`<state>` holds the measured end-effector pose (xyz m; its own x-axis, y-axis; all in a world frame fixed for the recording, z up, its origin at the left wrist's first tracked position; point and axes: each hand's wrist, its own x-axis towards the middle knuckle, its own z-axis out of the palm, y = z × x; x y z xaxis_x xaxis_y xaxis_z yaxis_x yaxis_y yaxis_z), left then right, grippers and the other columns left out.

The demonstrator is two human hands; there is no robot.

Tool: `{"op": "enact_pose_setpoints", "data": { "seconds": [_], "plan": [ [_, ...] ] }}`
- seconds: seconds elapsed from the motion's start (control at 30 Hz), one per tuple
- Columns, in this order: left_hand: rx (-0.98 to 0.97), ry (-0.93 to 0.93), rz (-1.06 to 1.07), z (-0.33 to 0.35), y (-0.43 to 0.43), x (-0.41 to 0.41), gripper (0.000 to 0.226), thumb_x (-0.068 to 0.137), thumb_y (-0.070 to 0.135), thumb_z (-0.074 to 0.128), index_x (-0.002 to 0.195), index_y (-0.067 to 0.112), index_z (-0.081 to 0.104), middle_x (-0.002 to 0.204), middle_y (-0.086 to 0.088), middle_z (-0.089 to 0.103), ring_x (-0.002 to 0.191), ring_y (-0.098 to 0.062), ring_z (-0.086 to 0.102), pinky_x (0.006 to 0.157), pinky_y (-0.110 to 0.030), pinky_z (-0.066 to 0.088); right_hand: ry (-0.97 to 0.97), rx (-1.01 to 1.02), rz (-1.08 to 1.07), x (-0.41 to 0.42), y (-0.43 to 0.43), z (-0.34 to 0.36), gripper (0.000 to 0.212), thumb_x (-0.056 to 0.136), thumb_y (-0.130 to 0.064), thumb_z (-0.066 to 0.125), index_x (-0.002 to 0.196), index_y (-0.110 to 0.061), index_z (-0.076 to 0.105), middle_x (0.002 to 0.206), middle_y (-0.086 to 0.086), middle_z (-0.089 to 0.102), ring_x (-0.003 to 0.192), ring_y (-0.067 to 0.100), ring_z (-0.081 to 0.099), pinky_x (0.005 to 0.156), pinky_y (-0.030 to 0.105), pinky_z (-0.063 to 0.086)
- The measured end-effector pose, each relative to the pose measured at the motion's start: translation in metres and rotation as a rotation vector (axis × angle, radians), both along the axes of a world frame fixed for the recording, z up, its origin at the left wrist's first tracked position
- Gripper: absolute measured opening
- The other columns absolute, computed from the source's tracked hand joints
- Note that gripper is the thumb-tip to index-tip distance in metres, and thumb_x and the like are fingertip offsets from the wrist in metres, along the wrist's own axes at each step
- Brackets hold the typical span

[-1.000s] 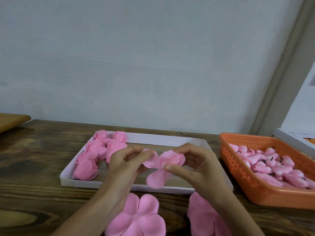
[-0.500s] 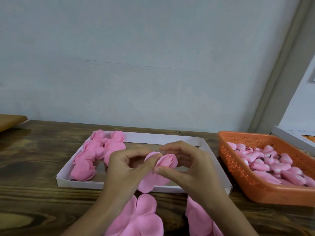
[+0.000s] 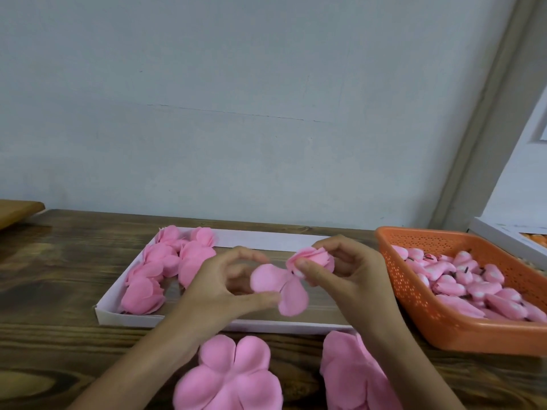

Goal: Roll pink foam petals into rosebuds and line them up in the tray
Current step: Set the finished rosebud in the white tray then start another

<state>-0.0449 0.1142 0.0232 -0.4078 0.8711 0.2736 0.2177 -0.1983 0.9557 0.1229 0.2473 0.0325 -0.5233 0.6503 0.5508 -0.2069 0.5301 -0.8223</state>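
The foam petal piece is held above the tray, long axis left to right. The right hand pinches its rolled end. The left hand pinches the loose petals just left. Next slot: right of the finished rosebuds.

Tray sits mid-desk. Rosebuds are packed in its left end. Basket is just right of the tray, holding small buds. Two flat petal sheets lie on the desk in front of the tray. Left hand and right hand are over the tray's right half, both pinching one petal piece between them.
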Motion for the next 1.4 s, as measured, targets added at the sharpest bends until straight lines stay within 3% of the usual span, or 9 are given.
{"op": "enact_pose_setpoints", "data": {
  "seconds": [0.17,0.37,0.47,0.57,0.67,0.83,0.97,1.27,1.4],
  "plan": [
    [0.069,-0.079,-0.125,0.0,-0.001,-0.004,0.055,0.067,0.002,0.09,0.113,0.022,0.07,0.106,-0.017,0.076,0.091,-0.036,0.074,0.086,-0.039,0.062,-0.013,-0.014,-0.027,0.001,0.004,0.0,0.011,0.081,-0.008,0.084,0.086,-0.013,0.076,0.081,0.005,0.078,0.066,0.015,0.072,0.063,0.026,0.057],
    [0.148,-0.036,0.034,-0.001,0.003,0.002,0.048,0.058,0.023,0.094,0.102,0.018,0.074,0.097,-0.009,0.079,0.087,-0.028,0.076,0.075,-0.029,0.062,-0.05,-0.004,-0.069,-0.001,-0.001,0.0,0.012,0.08,-0.008,0.086,0.085,-0.012,0.075,0.079,0.005,0.078,0.069,0.02,0.074,0.067,0.042,0.061],
    [0.142,-0.076,0.145,-0.004,0.005,0.007,0.048,0.053,0.028,0.099,0.094,0.017,0.076,0.091,-0.006,0.079,0.083,-0.021,0.077,0.069,-0.024,0.061,-0.087,0.016,-0.09,-0.003,-0.006,-0.001,0.014,0.079,-0.016,0.088,0.085,-0.017,0.075,0.079,0.001,0.078,0.071,0.021,0.076,0.069,0.051,0.063],
    [0.143,-0.083,0.209,-0.008,0.006,0.008,0.034,0.066,0.009,0.095,0.094,0.015,0.077,0.09,-0.005,0.08,0.084,-0.022,0.078,0.069,-0.026,0.062,-0.127,0.088,-0.106,-0.003,-0.01,-0.001,0.016,0.078,-0.021,0.089,0.085,-0.02,0.075,0.078,-0.002,0.078,0.072,0.02,0.076,0.066,0.052,0.061],
    [0.19,-0.161,0.264,-0.011,0.005,0.011,0.026,0.073,0.001,0.086,0.094,0.013,0.076,0.087,-0.007,0.08,0.081,-0.022,0.078,0.065,-0.02,0.058,-0.148,0.172,-0.089,-0.001,-0.012,0.001,0.016,0.077,-0.023,0.09,0.084,-0.019,0.075,0.076,-0.004,0.077,0.069,0.018,0.075,0.064,0.049,0.06],
    [0.252,-0.165,0.316,-0.011,0.003,0.018,0.02,0.076,0.001,0.084,0.085,0.018,0.079,0.081,-0.006,0.079,0.078,-0.021,0.077,0.064,-0.018,0.057,-0.239,0.419,-0.072,-0.001,-0.02,0.006,0.028,0.076,-0.054,0.078,0.084,-0.026,0.076,0.077,-0.014,0.072,0.073,0.012,0.07,0.063,0.031,0.058],
    [0.317,-0.126,0.317,-0.007,0.0,0.025,0.016,0.069,0.017,0.086,0.083,0.023,0.081,0.081,-0.002,0.08,0.076,-0.017,0.077,0.063,-0.018,0.058,-0.268,0.485,-0.098,-0.004,-0.023,0.005,0.033,0.077,-0.059,0.074,0.082,-0.027,0.077,0.075,-0.016,0.069,0.073,0.011,0.067,0.062,0.033,0.056],
    [0.252,-0.114,0.337,-0.01,0.001,0.015,0.033,0.064,0.036,0.083,0.092,0.019,0.081,0.08,0.002,0.08,0.074,-0.011,0.076,0.058,-0.017,0.055,-0.304,0.403,-0.017,0.004,-0.011,0.004,0.027,0.08,-0.033,0.088,0.105,-0.035,0.077,0.094,-0.021,0.073,0.087,0.01,0.071,0.072,0.031,0.06],
    [0.215,-0.136,0.314,-0.012,0.002,0.014,0.027,0.07,0.022,0.084,0.096,0.014,0.08,0.08,-0.001,0.08,0.074,-0.012,0.077,0.057,-0.016,0.055,-0.355,0.467,0.034,0.002,-0.008,0.003,0.013,0.087,-0.032,0.083,0.099,-0.027,0.081,0.091,-0.017,0.07,0.083,0.014,0.067,0.069,0.031,0.057]
  ]
}}
